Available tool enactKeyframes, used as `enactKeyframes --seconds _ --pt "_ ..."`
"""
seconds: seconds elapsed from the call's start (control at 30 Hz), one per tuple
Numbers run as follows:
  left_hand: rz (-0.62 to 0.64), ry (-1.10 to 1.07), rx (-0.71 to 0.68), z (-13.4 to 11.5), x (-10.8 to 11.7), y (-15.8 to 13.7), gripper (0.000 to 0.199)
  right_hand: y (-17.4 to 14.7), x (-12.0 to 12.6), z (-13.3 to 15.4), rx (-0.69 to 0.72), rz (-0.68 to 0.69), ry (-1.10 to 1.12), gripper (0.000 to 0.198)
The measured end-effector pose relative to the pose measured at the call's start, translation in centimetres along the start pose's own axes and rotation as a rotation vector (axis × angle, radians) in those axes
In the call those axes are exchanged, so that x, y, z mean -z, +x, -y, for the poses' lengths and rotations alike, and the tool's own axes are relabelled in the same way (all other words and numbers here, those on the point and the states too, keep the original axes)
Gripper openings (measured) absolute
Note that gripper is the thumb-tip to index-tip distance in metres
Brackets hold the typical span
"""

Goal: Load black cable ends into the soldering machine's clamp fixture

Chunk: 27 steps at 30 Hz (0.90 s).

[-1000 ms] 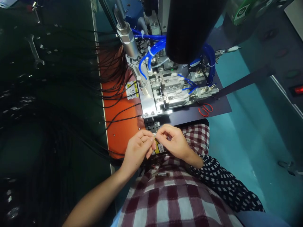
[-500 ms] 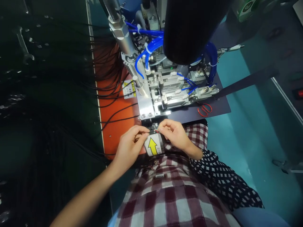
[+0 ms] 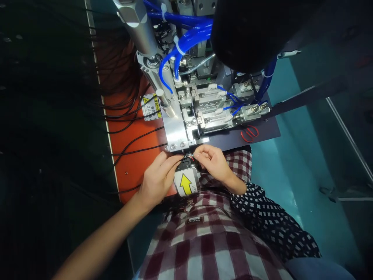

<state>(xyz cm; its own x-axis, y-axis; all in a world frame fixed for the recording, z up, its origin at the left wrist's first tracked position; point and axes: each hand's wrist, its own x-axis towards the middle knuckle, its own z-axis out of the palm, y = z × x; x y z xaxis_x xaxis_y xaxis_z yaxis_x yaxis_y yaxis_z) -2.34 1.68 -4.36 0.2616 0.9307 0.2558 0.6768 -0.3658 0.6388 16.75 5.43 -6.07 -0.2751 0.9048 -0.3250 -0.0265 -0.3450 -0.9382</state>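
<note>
Well, it's the metal machine (image 3: 214, 123) that dominates, rising at twelve o'clock from where the hands meet, with blue tubing (image 3: 190, 41) looping over it. From nine to eleven spreads the orange worktop (image 3: 132, 159), and a dark plate (image 3: 269, 130) runs out at two. Two bare hands lean in: left hand (image 3: 157, 177) at eight, right hand (image 3: 214, 165) at four, fingertips near but apart. The right grip is pinched tight, seemingly on a thin piece (image 3: 191, 157); the left grip makes a narrow pinch too, but whether it has hold of anything I cannot tell. Delicate stuff, this: best to brace both wrists, let the fingertips alone work, hold the piece level and squeeze lightly, as it looks easy to bend or drop. At six sits an arrow label (image 3: 185, 183); red loops (image 3: 250, 133) lie at two; a black block (image 3: 183, 165) sits close by at seven. And smallest of all, between both sets of fingertips, that piece: a pale strand flecked with red, its finer detail too tiny to read.
</note>
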Motion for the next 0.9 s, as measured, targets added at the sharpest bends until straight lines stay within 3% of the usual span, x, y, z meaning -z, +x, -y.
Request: enactKeyframes --seconds 0.53,0.9 --pt "0.089 0.094 -0.073 0.47 0.22 -0.15 0.028 0.01 0.08 -0.52 -0.019 -0.005 -0.077 0.019" --pt "0.092 0.109 -0.034 0.25 0.17 -0.11 0.031 0.09 0.01 -0.68 -0.005 -0.003 -0.112 0.017"
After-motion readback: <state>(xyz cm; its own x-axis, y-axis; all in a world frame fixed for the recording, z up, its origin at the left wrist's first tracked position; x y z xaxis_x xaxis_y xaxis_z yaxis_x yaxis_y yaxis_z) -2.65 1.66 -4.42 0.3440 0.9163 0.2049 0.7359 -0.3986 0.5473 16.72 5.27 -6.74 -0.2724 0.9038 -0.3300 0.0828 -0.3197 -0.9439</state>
